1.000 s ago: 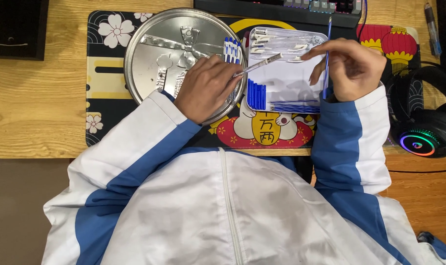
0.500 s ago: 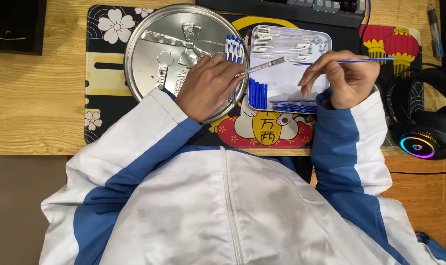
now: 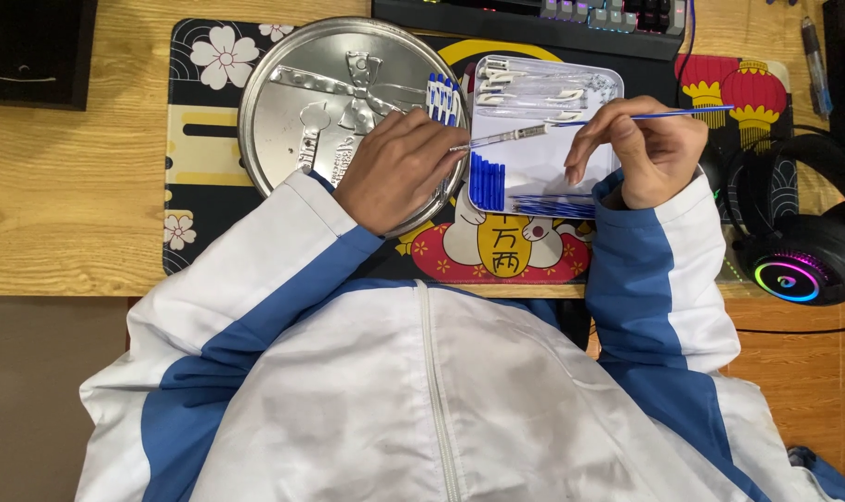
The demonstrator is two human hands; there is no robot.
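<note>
Over tray [image 3: 608, 88], right hand [image 3: 650, 149] shifted rightward.

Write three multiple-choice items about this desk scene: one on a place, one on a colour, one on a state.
1. Where does the round metal lid lie?
A. left of the white tray
B. right of the headset
C. on the keyboard

2. What colour is the thin refill in the right hand?
A. red
B. blue
C. green

3. What is the left hand doing?
A. resting flat and empty
B. holding a clear pen barrel at one end
C. lifting the lid

Answers:
1. A, the lid lies on the mat just left of the tray.
2. B, the refill sticking out from the right fingers is blue.
3. B, the left fingers pinch the barrel, which points over the tray towards the right hand.
</note>
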